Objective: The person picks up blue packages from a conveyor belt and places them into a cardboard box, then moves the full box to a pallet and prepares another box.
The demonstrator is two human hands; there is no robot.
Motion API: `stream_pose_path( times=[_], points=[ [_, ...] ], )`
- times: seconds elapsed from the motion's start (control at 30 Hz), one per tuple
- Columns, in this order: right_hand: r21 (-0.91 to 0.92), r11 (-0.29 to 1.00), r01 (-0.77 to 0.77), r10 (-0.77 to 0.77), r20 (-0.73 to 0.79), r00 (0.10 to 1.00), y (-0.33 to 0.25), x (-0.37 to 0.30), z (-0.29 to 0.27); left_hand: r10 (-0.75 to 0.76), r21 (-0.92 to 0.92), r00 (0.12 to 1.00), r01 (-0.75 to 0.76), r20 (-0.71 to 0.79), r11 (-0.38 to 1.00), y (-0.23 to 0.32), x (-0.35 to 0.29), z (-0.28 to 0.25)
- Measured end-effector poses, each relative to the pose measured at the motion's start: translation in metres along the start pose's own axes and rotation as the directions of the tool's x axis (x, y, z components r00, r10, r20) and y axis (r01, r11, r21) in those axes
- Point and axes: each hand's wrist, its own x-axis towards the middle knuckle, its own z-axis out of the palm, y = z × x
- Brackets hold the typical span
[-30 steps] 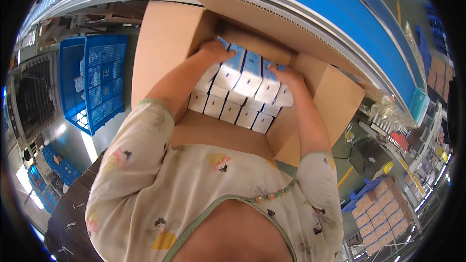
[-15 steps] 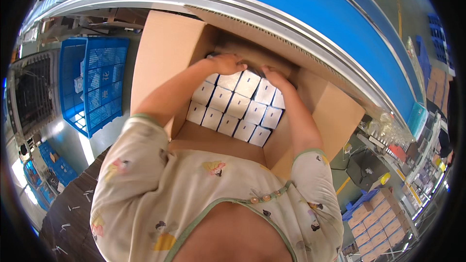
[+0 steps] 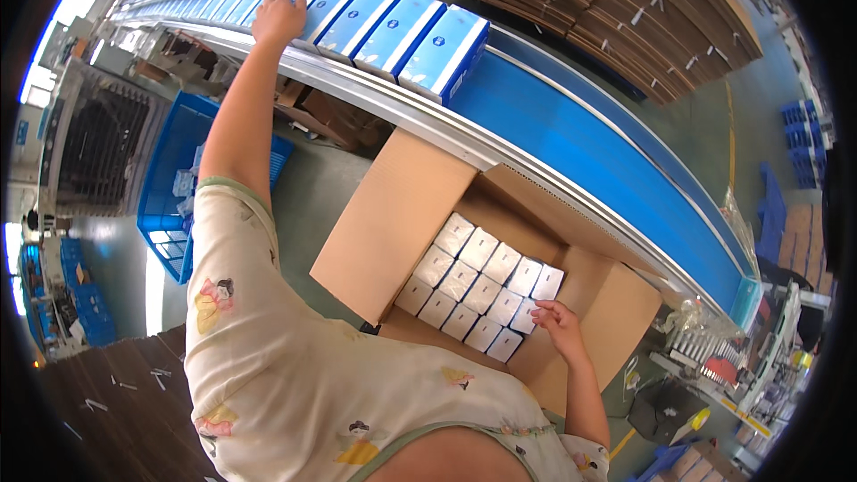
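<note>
My left hand (image 3: 279,18) reaches out to a long row of blue-and-white packs (image 3: 379,31) standing side by side on the conveyor. Its bent fingers rest over the tops of packs partway along the row, somewhat apart, and I see no grip closed round one. Below the conveyor stands an open brown carton (image 3: 393,223). Inside it, white-ended packs with blue edges (image 3: 483,293) lie in close rows. My right hand (image 3: 560,326) hovers at the right end of these rows, fingers loosely bent and apart, its fingertips close to the packs; whether they touch is unclear.
The blue conveyor belt (image 3: 571,138) runs along the carton's far side, with a metal rail (image 3: 375,96) between. At left stands a blue plastic crate (image 3: 170,205). Stacked flat cardboard (image 3: 598,9) lies beyond the belt, more cardboard (image 3: 116,393) at lower left.
Both hands have left the far side of the packs in the carton. My left hand went up and left to the row on the conveyor; my right came to the carton's right side. The view has swung left.
</note>
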Motion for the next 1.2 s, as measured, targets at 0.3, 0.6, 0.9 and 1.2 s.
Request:
stream_pose_path(
  times=[0.3, 0.6, 0.9, 1.2],
  points=[
    [-0.589, 0.632, 0.504, -0.727, -0.227, 0.647, -0.181, -0.019, -0.008, 0.300, -0.547, 0.801, 0.041, 0.518, 0.836, 0.065, -0.037, -0.027],
    [-0.298, 0.881, 0.368, -0.473, -0.520, 0.711, -0.220, 0.104, -0.055, 0.499, -0.601, 0.782, -0.207, 0.373, 0.772, 0.208, -0.161, 0.004],
    [-0.454, 0.649, 0.610, -0.738, -0.569, 0.362, -0.212, -0.020, -0.046, 0.592, -0.721, 0.800, -0.464, -0.093, 0.515, 0.177, -0.222, -0.086],
    [0.098, 0.957, 0.274, -0.188, -0.511, 0.839, -0.036, -0.049, -0.019, 0.496, -0.656, 0.607, 0.056, 0.621, 0.753, 0.144, -0.368, -0.038]
  ],
)
